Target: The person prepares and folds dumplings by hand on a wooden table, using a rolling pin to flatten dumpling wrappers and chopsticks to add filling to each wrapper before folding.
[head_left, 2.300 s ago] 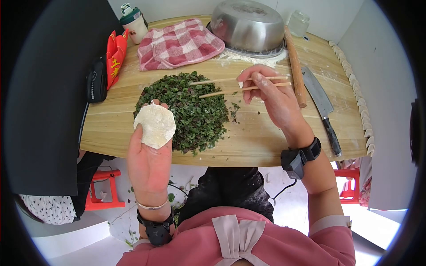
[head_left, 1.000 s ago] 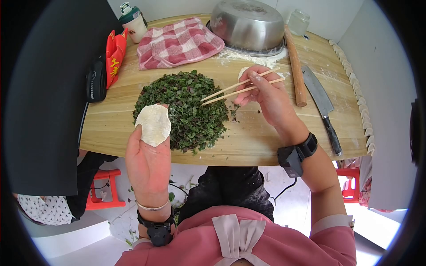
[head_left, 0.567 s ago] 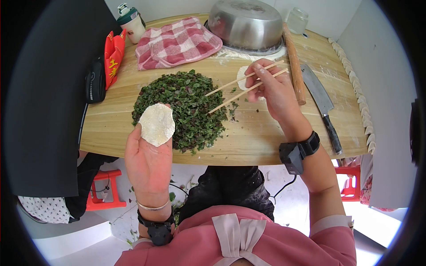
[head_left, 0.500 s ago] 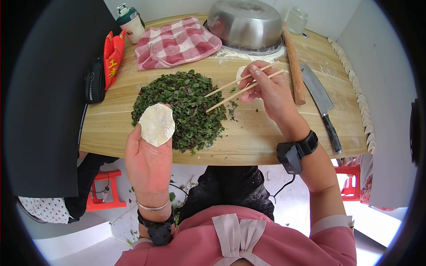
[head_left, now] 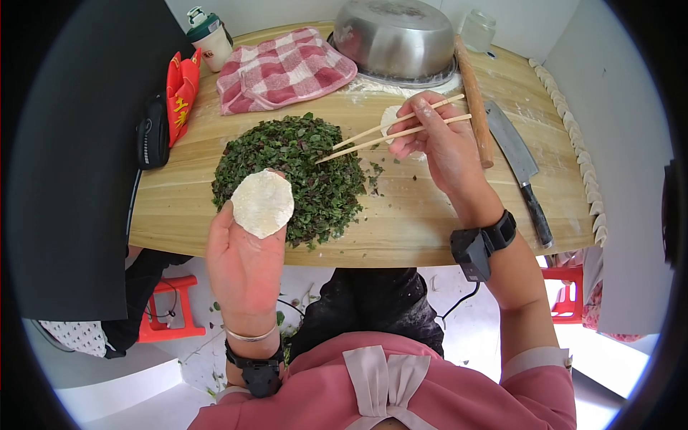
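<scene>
A round, floured dumpling wrapper [head_left: 263, 203] lies across the upturned fingers of my left hand [head_left: 247, 261], with the thumb at its left edge. My right hand [head_left: 448, 147] grips a pair of wooden chopsticks [head_left: 387, 140]. Their tips touch the right side of a large heap of chopped dark green leaves [head_left: 287, 154] on the wooden table. My left hand is in front of this heap and hides part of it. Behind my right fingers another pale wrapper [head_left: 389, 118] shows in part on the table.
A rolling pin [head_left: 474, 107] and a cleaver [head_left: 512, 143] lie to the right. Folded dumplings [head_left: 573, 132] line the table's right edge. At the back are an upturned steel basin [head_left: 394, 43], a checked cloth [head_left: 287, 72], a glass jar [head_left: 478, 31] and a bottle [head_left: 209, 43].
The chopstick tips have drawn closer together and moved left and up on the leaf heap. My left hand has shifted slightly right with the wrapper, which now lies flatter to view.
</scene>
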### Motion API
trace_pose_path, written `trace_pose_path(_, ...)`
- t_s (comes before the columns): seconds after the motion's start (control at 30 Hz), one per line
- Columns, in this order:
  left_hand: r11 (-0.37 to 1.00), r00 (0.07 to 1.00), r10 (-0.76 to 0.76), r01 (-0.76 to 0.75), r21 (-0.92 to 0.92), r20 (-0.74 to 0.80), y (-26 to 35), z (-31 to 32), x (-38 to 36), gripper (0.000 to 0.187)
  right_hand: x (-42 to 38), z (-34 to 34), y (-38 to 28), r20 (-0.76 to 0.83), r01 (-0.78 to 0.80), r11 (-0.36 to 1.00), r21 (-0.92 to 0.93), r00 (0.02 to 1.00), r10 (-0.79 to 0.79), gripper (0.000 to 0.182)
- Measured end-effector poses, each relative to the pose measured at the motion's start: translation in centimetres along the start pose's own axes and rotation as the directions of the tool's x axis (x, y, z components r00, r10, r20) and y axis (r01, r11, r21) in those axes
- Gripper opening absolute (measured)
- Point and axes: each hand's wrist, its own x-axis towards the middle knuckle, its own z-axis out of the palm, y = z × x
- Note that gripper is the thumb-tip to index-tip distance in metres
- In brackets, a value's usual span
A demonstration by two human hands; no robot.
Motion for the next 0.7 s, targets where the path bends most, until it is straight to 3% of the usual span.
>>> trace_pose_path(0.23,0.994,0.994,-0.105,0.105,-0.013,-0.01,-1.4,1.4,0.1,0.052,-0.9,0.4,-1.5,0.036,0.169,0.985,0.041,0.985,-0.17,0.026)
trace_pose_path(0.27,0.995,0.995,-0.103,0.102,-0.014,-0.012,-1.7,1.5,0.2,0.052,-1.0,0.4,-1.7,0.039,0.167,0.985,0.043,0.985,-0.168,0.026)
trace_pose_path(0.33,0.992,0.992,-0.123,0.123,-0.036,0.013,-2.1,1.6,0.5,0.052,-1.2,0.5,-1.9,0.211,0.14,0.987,0.073,0.965,-0.152,0.027)
trace_pose_path(0.43,0.992,0.992,-0.128,0.128,-0.016,-0.001,-2.6,1.7,0.9,0.051,-1.5,0.9,-2.1,0.26,0.053,0.998,0.037,0.964,-0.061,0.026)
trace_pose_path(0.57,0.99,0.99,-0.14,0.14,-0.01,0.026,-2.7,1.2,1.2,0.051,-1.1,0.7,-2.0,0.248,0.055,0.992,0.111,0.965,-0.082,0.025)
trace_pose_path(0.7,0.997,0.997,-0.077,0.076,0.028,0.028,-2.4,0.8,1.1,0.052,-0.4,-0.4,-2.0,0.076,0.137,0.981,0.14,0.986,-0.148,0.022)
